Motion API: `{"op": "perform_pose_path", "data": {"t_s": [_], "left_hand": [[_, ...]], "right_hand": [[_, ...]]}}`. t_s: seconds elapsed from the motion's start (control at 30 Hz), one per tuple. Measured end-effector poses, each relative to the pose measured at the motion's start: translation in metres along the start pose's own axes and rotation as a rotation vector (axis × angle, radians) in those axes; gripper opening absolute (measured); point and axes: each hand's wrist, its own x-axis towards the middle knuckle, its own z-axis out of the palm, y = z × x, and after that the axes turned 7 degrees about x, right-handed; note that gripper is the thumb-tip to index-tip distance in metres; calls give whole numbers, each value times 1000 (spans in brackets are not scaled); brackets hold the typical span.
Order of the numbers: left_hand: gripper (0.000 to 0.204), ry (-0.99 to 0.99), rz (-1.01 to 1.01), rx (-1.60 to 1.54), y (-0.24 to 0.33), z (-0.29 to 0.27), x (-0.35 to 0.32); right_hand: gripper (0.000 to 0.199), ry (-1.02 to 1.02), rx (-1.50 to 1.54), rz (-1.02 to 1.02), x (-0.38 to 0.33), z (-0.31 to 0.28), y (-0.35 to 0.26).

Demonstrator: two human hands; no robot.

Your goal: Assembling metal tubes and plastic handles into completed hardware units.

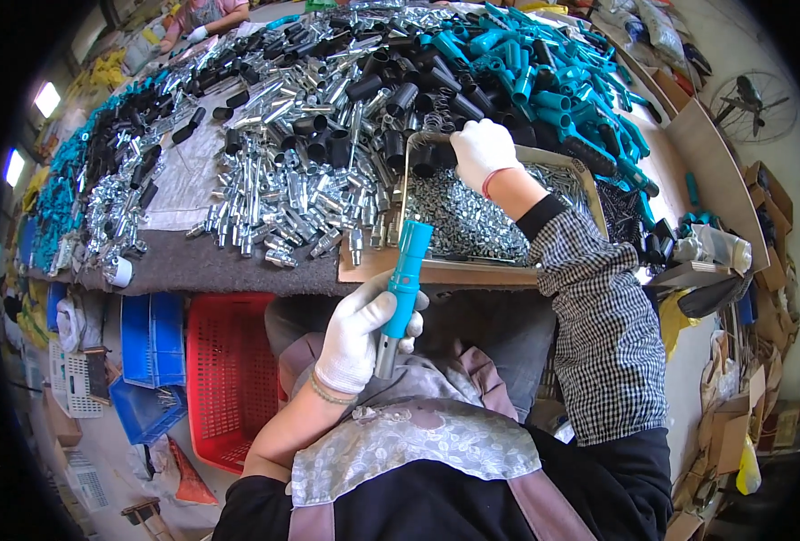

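My left hand (360,326), in a white glove, is wrapped around a teal tube (408,266) with a grey metal lower end (387,355). The tube is held nearly upright in front of my lap, over the table's near edge. My right hand (484,151), also gloved, is closed on the short arm of an L-shaped metal rod (406,185). From there the rod's long arm runs down to the tube's upper opening; how deep it sits is hidden. Under my right forearm lies a shallow tray (589,185) of small silvery metal parts (481,216).
Silvery metal fittings (274,194), black sleeves (328,144) and teal plastic pieces (526,63) are heaped across the table. Below the table edge are a red crate (228,361) and blue bins (152,338). Another person's gloved hand (198,34) shows at the far left.
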Motion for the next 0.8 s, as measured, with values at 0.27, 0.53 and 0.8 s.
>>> {"op": "perform_pose_path", "data": {"t_s": [0.27,0.53,0.8], "left_hand": [[44,-15,-4,-14,5,-3,-4],[46,53,25,98,11,-6,-10],[62,-82,-89,464,15,1,3]], "right_hand": [[24,72,101,-3,-9,4,5],[36,180,1038,210,-67,-47,8],[32,-25,1362,343,-154,-80,-26]]}}
